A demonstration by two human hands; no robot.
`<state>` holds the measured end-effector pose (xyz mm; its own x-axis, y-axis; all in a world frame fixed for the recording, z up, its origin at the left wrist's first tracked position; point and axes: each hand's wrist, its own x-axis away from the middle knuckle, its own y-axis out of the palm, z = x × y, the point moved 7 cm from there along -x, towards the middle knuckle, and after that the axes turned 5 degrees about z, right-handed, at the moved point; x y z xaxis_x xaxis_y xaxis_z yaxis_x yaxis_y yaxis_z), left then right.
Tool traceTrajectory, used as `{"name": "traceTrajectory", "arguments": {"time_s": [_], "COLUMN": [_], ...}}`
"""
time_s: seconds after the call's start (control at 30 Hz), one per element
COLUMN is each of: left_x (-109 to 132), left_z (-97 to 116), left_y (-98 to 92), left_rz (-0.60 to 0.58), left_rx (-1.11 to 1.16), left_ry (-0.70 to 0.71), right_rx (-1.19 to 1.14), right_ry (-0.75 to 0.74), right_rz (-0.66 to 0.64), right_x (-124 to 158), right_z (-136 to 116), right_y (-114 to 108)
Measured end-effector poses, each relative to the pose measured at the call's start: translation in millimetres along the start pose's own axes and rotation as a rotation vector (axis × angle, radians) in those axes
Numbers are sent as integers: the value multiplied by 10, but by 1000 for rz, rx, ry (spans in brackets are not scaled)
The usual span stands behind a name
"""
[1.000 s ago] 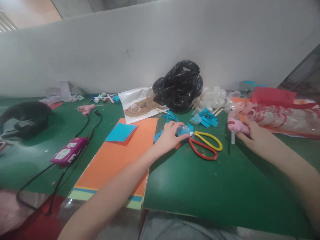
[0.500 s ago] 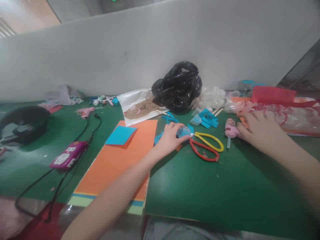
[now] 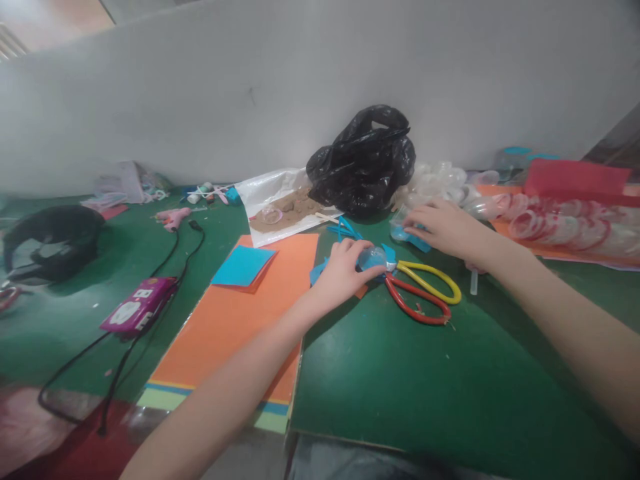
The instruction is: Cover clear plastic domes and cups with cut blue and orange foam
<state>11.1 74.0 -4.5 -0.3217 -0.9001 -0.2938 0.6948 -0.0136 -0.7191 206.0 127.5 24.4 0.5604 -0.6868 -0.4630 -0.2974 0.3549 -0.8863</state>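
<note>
The left hand point(image 3: 343, 272) is clamped on a clear cup point(image 3: 372, 257) beside the scissors point(image 3: 391, 266); knocking these could tip it. The right hand point(image 3: 443, 228) reaches over blue paper point(image 3: 421, 245); its grip cannot be determined. A white sheet point(image 3: 250, 205) bears brown material point(image 3: 286, 212); the black bag's point(image 3: 363, 167) contents are hidden.

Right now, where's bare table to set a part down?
Biggest: the green table on the near side of the scissors, between the orange paper and the right forearm. A slimmer strip lies between the orange paper and the purple packet. Crowded: around the left hand and right hand, among blue scraps, and behind by the black bag.
</note>
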Motion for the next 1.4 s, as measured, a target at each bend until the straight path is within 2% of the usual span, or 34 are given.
{"name": "traceTrajectory", "arguments": {"time_s": [0.1,0.2,0.37,0.5,1.4], "left_x": [1,1,-7,-19,-30], "left_z": [4,1,6,12,-8], "left_y": [2,4,6,10,47], "left_rz": [5,9,17,27,8], "left_rx": [2,1,-10,-29,-69], "left_ry": [13,12,5,1,-15], "right_rx": [-185,-245,-244,-200,-89], "right_ry": [89,161,116,64,-35], "right_rz": [63,176,265,298,272], "right_x": [23,68,110,127,147], "right_z": [-101,-256,-587,-735,-910], "right_y": [-161,-332,-445,-456,-387]}}
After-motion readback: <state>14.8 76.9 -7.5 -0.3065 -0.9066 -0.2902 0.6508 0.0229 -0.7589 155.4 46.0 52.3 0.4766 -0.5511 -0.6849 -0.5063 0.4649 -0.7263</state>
